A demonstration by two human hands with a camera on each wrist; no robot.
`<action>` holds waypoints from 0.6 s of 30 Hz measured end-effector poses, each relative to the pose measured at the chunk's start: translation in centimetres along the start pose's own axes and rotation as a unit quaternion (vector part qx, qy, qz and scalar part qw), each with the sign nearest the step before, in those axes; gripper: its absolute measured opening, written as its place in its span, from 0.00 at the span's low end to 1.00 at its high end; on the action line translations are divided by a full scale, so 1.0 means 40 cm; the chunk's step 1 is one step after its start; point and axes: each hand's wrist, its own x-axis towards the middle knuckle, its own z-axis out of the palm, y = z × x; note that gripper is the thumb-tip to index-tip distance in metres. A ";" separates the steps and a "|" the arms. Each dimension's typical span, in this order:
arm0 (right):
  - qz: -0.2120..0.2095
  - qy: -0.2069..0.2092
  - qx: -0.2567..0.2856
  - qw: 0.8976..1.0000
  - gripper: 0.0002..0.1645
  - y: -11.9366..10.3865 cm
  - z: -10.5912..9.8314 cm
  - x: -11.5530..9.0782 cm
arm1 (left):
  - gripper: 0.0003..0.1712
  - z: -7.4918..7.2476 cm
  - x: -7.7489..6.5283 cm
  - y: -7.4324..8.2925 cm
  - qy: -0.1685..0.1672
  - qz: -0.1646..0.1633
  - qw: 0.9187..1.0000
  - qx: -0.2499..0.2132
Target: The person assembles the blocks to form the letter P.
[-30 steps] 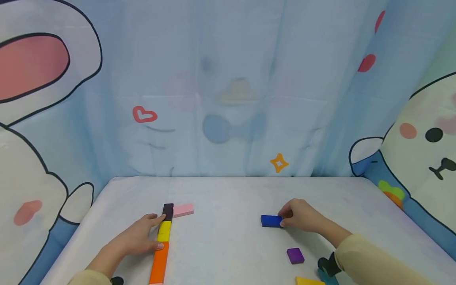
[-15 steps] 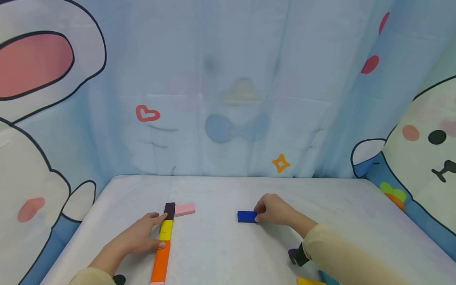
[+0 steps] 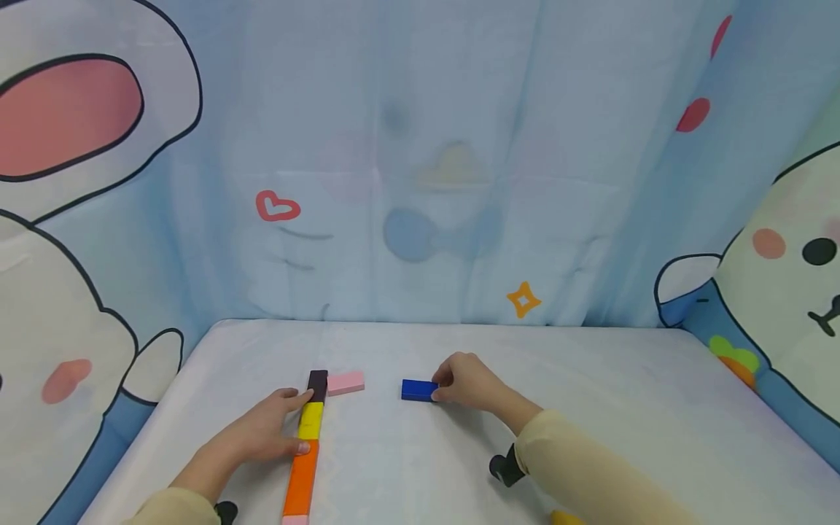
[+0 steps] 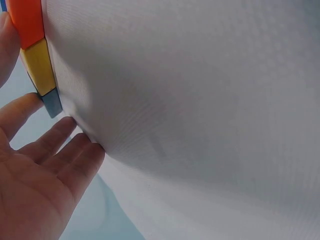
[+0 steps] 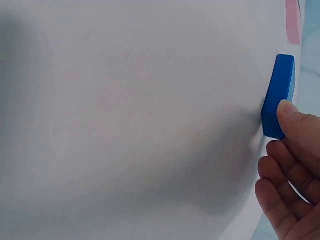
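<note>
Blue block (image 3: 416, 390), a plain oblong of deep, even blue with flat faces and crisp edges, lies crosswise near the middle of the head view, pinched at its right end by the right hand (image 3: 467, 382); the thumb is on the near side, a finger on the far side, and the remaining fingers curl loosely below. Whether its underside touches the surface (image 3: 610, 386) I cannot tell. Closest to the viewer, a yellow-orange piece (image 3: 565, 518) and the end of a pale pink piece (image 3: 295, 520) are cut off by the lower edge. From the pink end a straight row runs away: orange block (image 3: 301, 477), shorter yellow block (image 3: 310, 421), then dark block (image 3: 317, 386), end to end. The left hand (image 3: 259, 430) lies along it, fingers spread and nearly straight, thumb on the orange block and index fingertip at the dark one, gripping nothing. At the far end a pink block (image 3: 345, 383) juts rightward against the dark block, near the blue one but apart from it. The surface is covered in smooth white, softly shadowed under both arms. Behind hangs a pale blue curtain (image 3: 426, 87), printed with a red heart outline, an orange star and large white cartoon animals at either side.
</note>
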 end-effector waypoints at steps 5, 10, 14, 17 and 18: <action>-0.008 0.010 0.010 1.000 0.12 -0.022 0.016 0.016 | 0.49 -0.001 0.001 0.000 0.000 -0.001 1.000 -0.001; -0.018 0.016 0.015 1.000 0.12 -0.042 0.030 0.026 | 0.49 0.000 0.002 -0.003 0.001 -0.001 1.000 -0.003; -0.021 0.019 0.015 0.999 0.12 -0.053 0.042 0.034 | 0.49 0.001 0.001 -0.003 0.003 -0.001 1.000 -0.004; -0.019 0.018 0.017 1.000 0.13 -0.061 0.049 0.039 | 0.49 0.002 0.001 -0.004 0.004 -0.001 1.000 -0.002; -0.018 0.018 0.018 0.999 0.13 -0.063 0.051 0.041 | 0.49 0.003 0.001 -0.005 0.005 -0.002 1.000 0.000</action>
